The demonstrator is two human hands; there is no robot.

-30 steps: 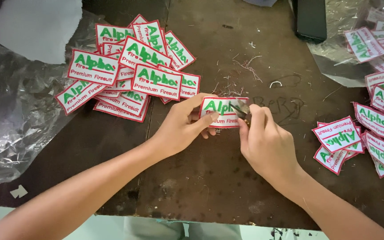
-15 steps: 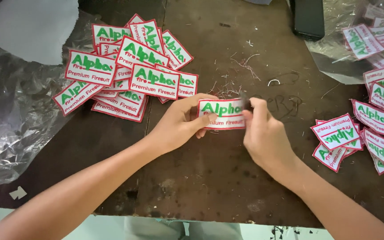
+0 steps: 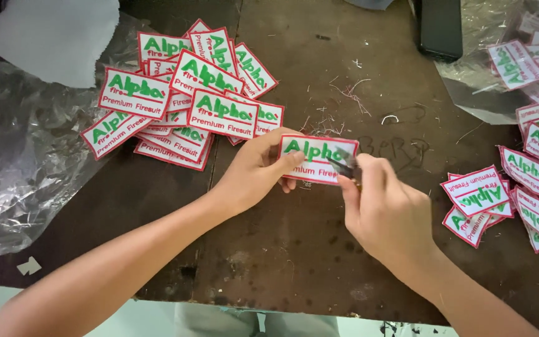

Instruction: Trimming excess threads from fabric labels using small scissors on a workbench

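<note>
The embroidered patch, white with green lettering and a red border, sits just above the dark worn table, near its middle. Our left hand pinches its left end, thumb on top. Our right hand is closed on a small dark snipping tool, tip touching the patch's right half. Against the earlier frames, the right hand has slid lower and the tool tip has moved from the patch's top right edge down onto its face; we judge thread trimming is mid-way on this patch. The patch itself has barely shifted. Upper left lies a pile of patches beside crinkled clear plastic; to the right, a looser scatter of patches; thread scraps lie behind.
</note>
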